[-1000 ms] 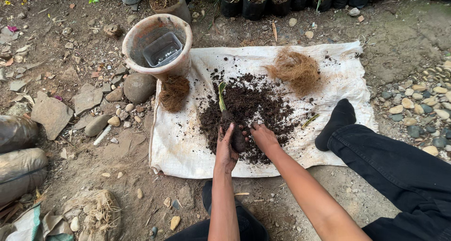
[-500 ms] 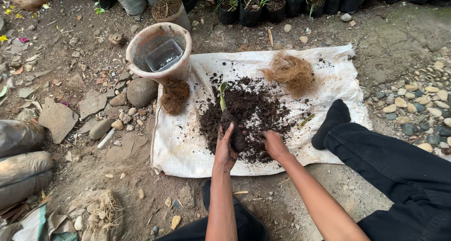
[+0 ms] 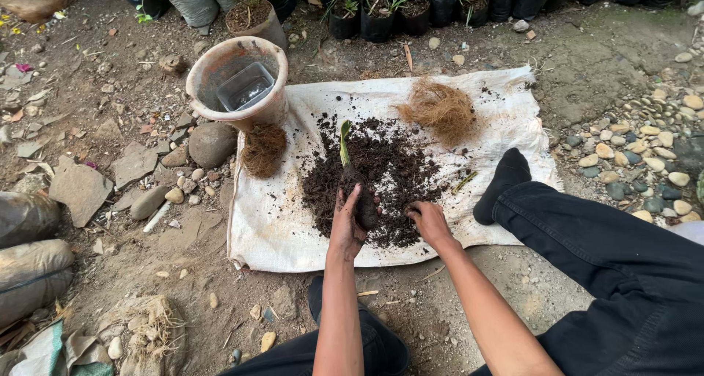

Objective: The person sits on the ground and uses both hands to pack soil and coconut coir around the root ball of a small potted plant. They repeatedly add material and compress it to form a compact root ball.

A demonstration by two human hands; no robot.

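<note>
From my head camera: my left hand [image 3: 347, 225] is clamped around a small dark bag [image 3: 364, 206] holding a seedling [image 3: 344, 143] (upright), on the soil pile [image 3: 381, 172]. My right hand [image 3: 430, 223], fingers curled, digs into soil beside it.

One white cloth [image 3: 279, 236] lies on the ground. It carries one heap of dark soil [image 3: 389, 170], one green seedling [image 3: 343, 137] and two clumps of brown fibre, one at its left edge [image 3: 262, 148] and one near its far edge [image 3: 440, 110]. One pink pot [image 3: 235, 82] holds one clear plastic tub [image 3: 246, 86].
</note>
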